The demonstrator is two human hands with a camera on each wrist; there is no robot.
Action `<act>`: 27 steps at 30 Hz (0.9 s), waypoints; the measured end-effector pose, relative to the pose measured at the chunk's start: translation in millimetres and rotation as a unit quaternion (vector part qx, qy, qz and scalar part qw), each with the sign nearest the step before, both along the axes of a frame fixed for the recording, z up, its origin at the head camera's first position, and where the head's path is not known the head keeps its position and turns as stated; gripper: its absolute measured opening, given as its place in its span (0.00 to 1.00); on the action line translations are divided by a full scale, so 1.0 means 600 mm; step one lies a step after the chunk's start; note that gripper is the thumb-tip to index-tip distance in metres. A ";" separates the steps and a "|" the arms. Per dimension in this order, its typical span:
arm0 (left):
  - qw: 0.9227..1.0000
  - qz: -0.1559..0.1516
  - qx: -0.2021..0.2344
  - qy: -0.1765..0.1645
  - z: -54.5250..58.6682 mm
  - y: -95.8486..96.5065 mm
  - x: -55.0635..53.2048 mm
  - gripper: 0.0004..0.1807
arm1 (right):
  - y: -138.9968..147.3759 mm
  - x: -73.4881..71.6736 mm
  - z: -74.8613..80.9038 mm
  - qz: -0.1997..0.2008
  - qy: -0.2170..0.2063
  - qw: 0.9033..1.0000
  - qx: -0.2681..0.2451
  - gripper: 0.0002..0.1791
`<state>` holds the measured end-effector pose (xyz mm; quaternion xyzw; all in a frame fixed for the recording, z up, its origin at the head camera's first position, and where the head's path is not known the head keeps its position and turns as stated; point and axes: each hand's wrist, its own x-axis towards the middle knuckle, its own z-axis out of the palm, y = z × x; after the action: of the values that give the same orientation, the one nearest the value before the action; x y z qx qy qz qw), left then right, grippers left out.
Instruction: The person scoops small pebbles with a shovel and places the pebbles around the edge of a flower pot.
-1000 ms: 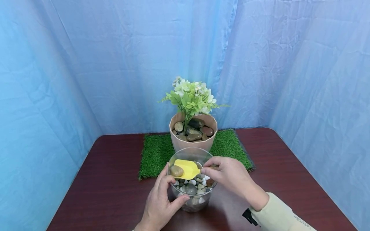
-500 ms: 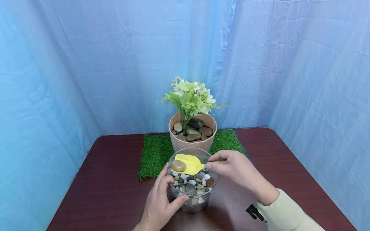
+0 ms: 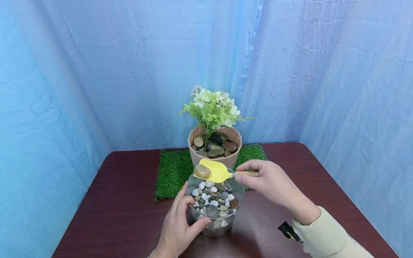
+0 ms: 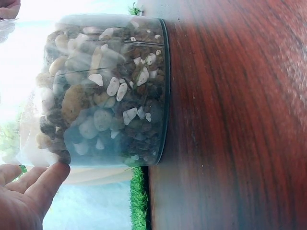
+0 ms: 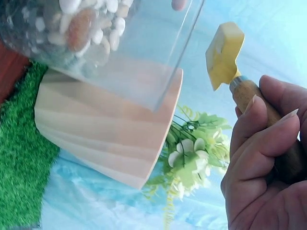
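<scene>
In the head view my right hand (image 3: 271, 182) grips the wooden handle of a small yellow shovel (image 3: 220, 172). A tan stone (image 3: 202, 171) lies on the shovel's blade, raised above the far rim of a clear container (image 3: 237, 204). Small white, grey and brown pebbles (image 3: 214, 197) fill the container's lower part. My left hand (image 3: 179, 222) holds the container's near left side, thumb in front and fingers round the rim. The right wrist view shows the fingers curled round the handle (image 5: 256, 103). Pebbles show through the container's wall (image 4: 96, 105) in the left wrist view.
Behind the container stands a beige flowerpot (image 3: 214, 163) with larger stones and a white-flowered plant (image 3: 214, 107). The pot is on a green turf mat (image 3: 174, 175) on the dark red table (image 3: 129, 200). Blue curtains (image 3: 155, 71) surround the table.
My right hand has lifted the shovel, with the tan stone on it, up and away from inside the container to above its far rim. The left hand and container have stayed in place.
</scene>
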<state>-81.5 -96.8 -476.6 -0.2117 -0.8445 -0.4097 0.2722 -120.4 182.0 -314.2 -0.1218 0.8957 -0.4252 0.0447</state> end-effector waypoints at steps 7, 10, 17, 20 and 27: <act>1.000 0.000 0.002 0.003 0.002 0.000 -0.002 0.31 | 0.004 -0.004 0.009 -0.021 0.088 0.995 0.046 0.14; 1.000 -0.001 0.002 0.000 0.004 0.000 -0.002 0.31 | 0.004 -0.007 0.009 -0.037 0.118 0.990 0.065 0.14; 1.000 -0.011 0.010 -0.001 0.004 0.001 -0.001 0.31 | 0.003 -0.016 0.005 -0.058 0.163 0.979 0.105 0.13; 1.000 -0.013 0.012 -0.002 0.003 0.001 0.000 0.31 | 0.004 -0.020 0.003 -0.061 0.171 0.977 0.114 0.13; 1.000 -0.017 0.011 -0.001 0.001 0.000 0.000 0.31 | 0.005 -0.034 0.001 -0.070 0.186 0.970 0.141 0.13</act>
<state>-81.7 -96.5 -475.8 -0.2226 -0.8365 -0.4235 0.2671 -140.5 185.1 -313.6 -0.1287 0.9454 -0.2669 -0.1358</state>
